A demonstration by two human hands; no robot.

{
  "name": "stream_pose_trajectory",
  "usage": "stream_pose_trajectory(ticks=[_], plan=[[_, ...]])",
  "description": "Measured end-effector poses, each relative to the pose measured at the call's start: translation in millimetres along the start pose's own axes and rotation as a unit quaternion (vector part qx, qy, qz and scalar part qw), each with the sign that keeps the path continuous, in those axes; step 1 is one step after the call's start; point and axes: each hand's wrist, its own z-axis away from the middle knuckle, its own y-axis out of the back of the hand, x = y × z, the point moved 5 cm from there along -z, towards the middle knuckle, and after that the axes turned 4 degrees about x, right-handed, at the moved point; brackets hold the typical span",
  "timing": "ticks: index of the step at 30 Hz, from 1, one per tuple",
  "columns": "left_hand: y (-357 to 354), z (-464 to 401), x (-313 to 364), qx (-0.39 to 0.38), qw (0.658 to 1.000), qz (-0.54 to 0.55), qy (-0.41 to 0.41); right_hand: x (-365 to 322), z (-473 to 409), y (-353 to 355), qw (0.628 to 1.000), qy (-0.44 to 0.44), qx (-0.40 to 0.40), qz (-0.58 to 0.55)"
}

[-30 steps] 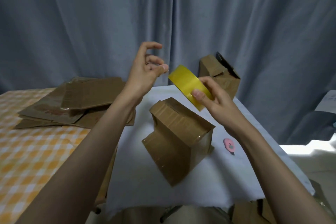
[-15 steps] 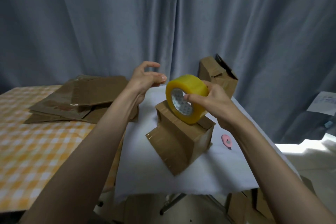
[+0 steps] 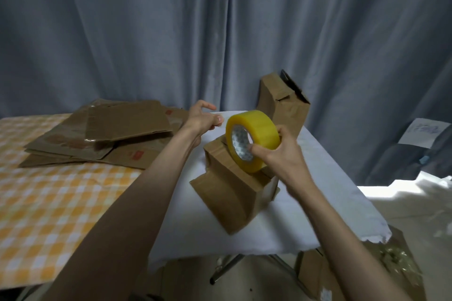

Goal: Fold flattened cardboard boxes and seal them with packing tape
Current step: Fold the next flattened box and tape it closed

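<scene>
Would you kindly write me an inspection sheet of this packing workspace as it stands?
Surface: white cloth-covered table; orange checked tablecloth to its left.
Job's things: folded brown cardboard box on the white cloth; yellow packing tape roll over it; flattened brown cardboard stack on the checked cloth.
Clutter: second brown cardboard box at the far edge.
Hands: right hand grips the roll; left hand pinches beside it, strand not visible.
Cables: nothing seen.
Surroundings: grey curtain.

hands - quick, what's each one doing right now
Left hand: raised beside the tape roll, fingers curled; whether it pinches a tape end cannot be told.
Right hand: grips the tape roll over the folded box.
</scene>
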Motion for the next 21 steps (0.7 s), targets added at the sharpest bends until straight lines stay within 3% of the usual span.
stream_pose_trajectory(ticks=[6,9,15,21], plan=[[-7,10,-20,-0.025,0.996,0.030,0.083,34,26,-33,0.990,0.032,0.106,-0.085],[1,10,-23,-0.007,0.994,0.037,0.099,36,23,-43,0.988,0.034,0.119,-0.095],[12,24,-24,-0.036,0.990,0.059,0.125,52,-15,-18,0.983,0.074,0.064,-0.157],[14,29,-29,-0.039,0.986,0.062,0.149,55,-39,-8,0.987,0.114,-0.029,-0.109]])
